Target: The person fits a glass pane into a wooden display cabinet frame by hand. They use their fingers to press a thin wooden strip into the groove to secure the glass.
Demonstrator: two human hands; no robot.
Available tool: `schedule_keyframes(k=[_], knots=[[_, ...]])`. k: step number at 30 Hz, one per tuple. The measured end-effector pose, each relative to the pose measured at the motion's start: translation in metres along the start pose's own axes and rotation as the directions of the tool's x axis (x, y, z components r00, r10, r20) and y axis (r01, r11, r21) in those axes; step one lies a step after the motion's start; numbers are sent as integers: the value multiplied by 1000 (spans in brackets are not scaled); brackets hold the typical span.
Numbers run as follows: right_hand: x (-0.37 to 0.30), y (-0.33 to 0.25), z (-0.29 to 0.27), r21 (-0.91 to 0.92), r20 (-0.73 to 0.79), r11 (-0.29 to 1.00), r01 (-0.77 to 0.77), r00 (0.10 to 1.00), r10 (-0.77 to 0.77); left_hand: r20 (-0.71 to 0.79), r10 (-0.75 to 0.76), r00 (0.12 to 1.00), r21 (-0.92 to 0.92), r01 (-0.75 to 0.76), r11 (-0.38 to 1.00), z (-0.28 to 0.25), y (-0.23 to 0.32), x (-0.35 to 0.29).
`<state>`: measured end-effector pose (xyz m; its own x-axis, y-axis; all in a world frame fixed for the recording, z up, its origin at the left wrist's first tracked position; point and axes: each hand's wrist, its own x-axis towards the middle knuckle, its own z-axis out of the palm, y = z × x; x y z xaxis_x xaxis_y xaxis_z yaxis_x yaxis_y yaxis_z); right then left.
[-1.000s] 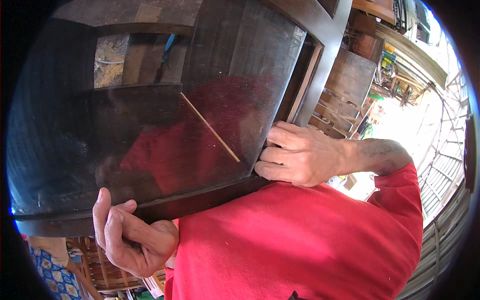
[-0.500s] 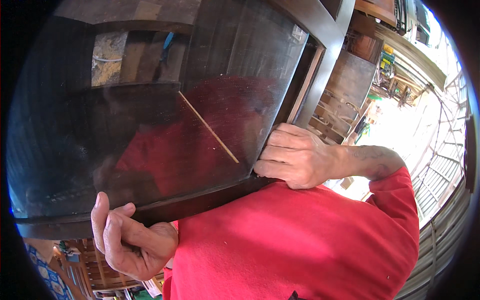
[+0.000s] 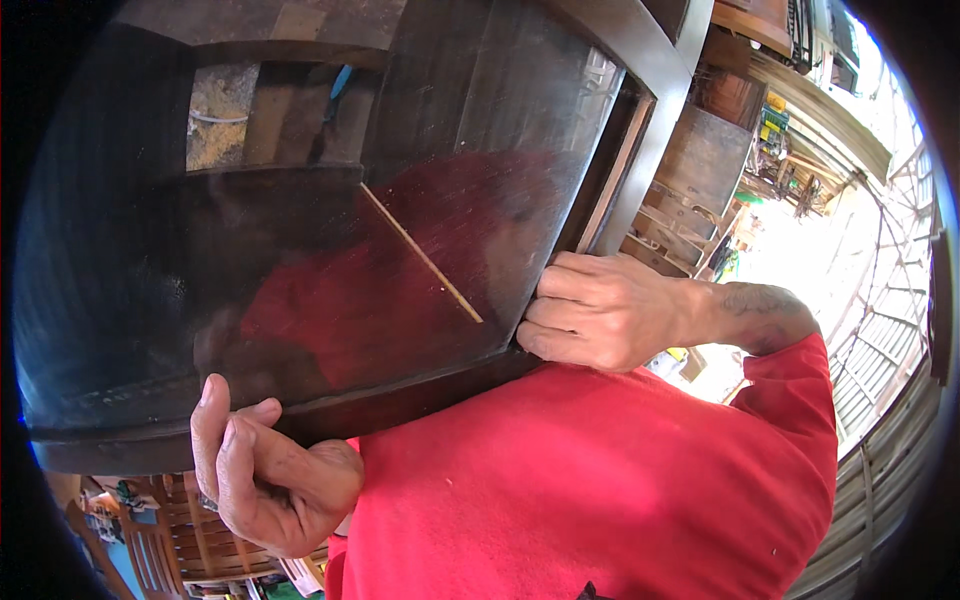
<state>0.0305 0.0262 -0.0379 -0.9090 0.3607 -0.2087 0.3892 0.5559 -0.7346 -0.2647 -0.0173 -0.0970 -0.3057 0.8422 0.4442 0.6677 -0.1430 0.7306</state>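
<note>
A large sheet of dark glass [image 3: 300, 240] lies in a dark wooden frame [image 3: 640, 110] in front of me, reflecting red cloth and the surroundings. On the glass rests a thin, pale wooden stick [image 3: 420, 252], slanting down to the right. My right hand [image 3: 605, 312] is closed, its curled fingers pressed into the near right corner where glass meets frame; whatever they grip is hidden. Over the frame's near edge at the left, my left hand [image 3: 275, 470] is raised with fingers partly bent and apart, holding nothing visible.
My red shirt [image 3: 590, 470] comes close against the frame's near edge. Wooden furniture with slats [image 3: 200, 530] stands below on the left. Beyond the frame on the right are more wooden pieces [image 3: 700, 160] and a corrugated metal wall [image 3: 880, 380].
My left hand has shifted slightly right along the near edge. My right hand keeps its place at the corner, with only a small shift in the view. The stick lies as before.
</note>
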Motion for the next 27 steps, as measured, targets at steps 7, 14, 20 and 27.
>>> schedule_keyframes(k=[7, 14, 20, 27], knots=[[0, -1, 0, -25, -17, 1000, 2, 1000, -3, 8, 23, 1000, 17, -23, 1000, 0, 1, 0], [-9, 5, -14, -38, -31, 997, -73, 997, 71, -100, -48, 994, -78, 41, 996, 8, 10, 4], [-7, 7, -15, 11, -16, 1000, 20, 1000, -20, -103, -123, 987, -150, 107, 983, 6, 18, 1], [-12, 4, -4, -12, -60, 995, 96, 994, -96, -108, -124, 986, -105, 112, 988, 4, 18, 0]])
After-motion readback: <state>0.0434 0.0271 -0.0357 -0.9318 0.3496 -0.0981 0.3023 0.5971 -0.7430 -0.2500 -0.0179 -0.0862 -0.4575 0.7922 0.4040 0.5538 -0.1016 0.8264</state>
